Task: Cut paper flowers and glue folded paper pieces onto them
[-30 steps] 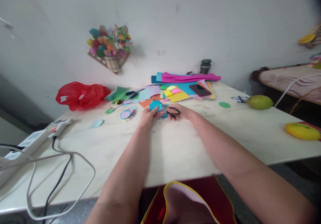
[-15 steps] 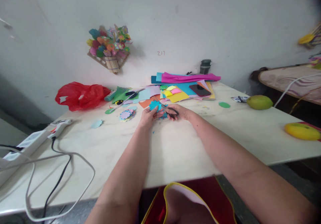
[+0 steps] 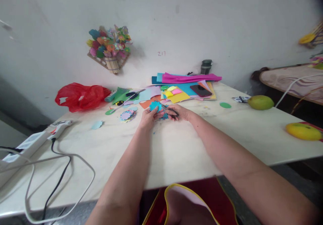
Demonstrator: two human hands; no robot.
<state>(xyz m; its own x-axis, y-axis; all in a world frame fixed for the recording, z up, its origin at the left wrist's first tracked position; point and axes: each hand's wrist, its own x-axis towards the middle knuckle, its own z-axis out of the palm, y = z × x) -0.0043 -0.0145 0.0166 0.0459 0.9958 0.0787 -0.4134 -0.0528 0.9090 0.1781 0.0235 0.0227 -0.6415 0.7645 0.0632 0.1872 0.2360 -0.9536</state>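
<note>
My left hand [image 3: 149,116] pinches a blue scalloped paper piece [image 3: 154,106] between thumb and fingers, just above the table. In my right hand [image 3: 180,112] is a pair of scissors [image 3: 172,112] with dark handles, its blades pointing left at the edge of the blue paper. Small blue scraps lie beneath the hands. To the left sits a stack of scalloped paper shapes [image 3: 127,115], the top one lilac. A single light blue scalloped piece [image 3: 97,125] lies farther left.
Behind the hands lie coloured paper sheets [image 3: 180,97], a phone [image 3: 201,90] and a second pair of scissors [image 3: 132,94]. A red plastic bag [image 3: 82,96] is at the back left. Cables and a power strip [image 3: 27,144] occupy the left. Two mangoes [image 3: 260,102] rest on the right.
The blue paper and scissors have shifted very slightly; both hands keep their grip. Little else differs beyond a small shift of the view.
</note>
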